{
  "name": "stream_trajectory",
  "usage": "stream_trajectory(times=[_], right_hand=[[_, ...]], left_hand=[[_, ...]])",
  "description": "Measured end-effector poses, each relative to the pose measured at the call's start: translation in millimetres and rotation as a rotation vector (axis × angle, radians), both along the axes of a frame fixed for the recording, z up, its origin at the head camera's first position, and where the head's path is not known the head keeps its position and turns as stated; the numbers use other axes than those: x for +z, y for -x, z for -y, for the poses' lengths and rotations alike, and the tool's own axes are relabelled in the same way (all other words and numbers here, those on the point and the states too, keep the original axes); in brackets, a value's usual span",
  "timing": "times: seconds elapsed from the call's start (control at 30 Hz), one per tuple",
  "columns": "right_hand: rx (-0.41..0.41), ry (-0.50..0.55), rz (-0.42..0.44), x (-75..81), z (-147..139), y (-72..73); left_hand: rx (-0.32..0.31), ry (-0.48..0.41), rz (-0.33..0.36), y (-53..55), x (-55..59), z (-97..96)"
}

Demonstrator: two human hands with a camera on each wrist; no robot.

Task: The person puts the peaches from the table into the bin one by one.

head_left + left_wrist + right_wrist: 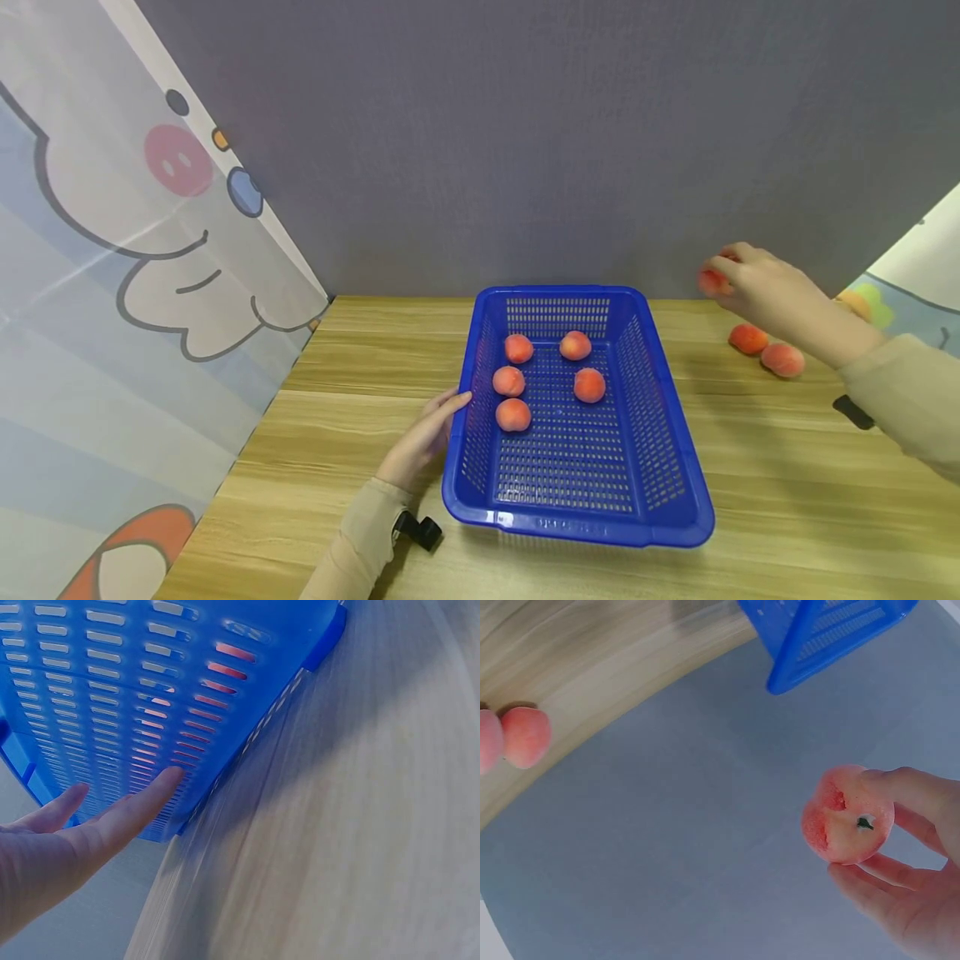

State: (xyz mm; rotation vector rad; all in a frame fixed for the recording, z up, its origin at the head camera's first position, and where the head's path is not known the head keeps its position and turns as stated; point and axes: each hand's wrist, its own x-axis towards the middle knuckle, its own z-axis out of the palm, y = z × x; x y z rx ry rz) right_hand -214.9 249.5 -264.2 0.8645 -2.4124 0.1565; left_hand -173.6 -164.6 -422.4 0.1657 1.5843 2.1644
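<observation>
My right hand (765,287) pinches a reddish peach (847,814) between thumb and fingers, raised to the right of the basket. A pale stem patch with a small dark green mark faces the right wrist camera. My left hand (423,433) is at the left side of the blue plastic basket (678,433), one fingertip at its rim. In the left wrist view, straight fingers (131,814) lie along the slotted outer wall. Inside the basket are several peaches, among them one peach (513,415) nearest the front and another peach (575,345) toward the back.
Two more peaches, a redder peach (747,338) and a pinker peach (782,360), lie on the wooden table (345,417) under my right forearm. A grey partition (555,142) rises behind the table. A cartoon-printed sheet (150,275) covers the left side.
</observation>
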Motion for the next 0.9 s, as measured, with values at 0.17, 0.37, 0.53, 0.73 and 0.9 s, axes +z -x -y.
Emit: stream_trajectory(times=[0.17,0.37,0.53,0.73,0.9], right_hand=[[0.043,-0.015,-0.027,4.3,16.5,0.1],[0.060,-0.041,0.015,7.0,33.3,-2.8],[0.083,-0.030,0.045,9.2,50.2,-5.4],[0.095,-0.005,0.107,10.1,72.5,-12.3],[0.125,0.012,0.151,9.0,91.2,-16.2]], left_hand=[[0.005,-0.003,0.003,0.2,0.7,0.4],[0.004,0.006,0.013,0.0,0.2,0.1],[0.014,0.000,0.015,0.1,-0.5,-0.6],[0.012,-0.003,0.013,-0.1,-0.6,-0.5],[0.007,-0.007,0.012,-0.1,-0.6,-0.6]])
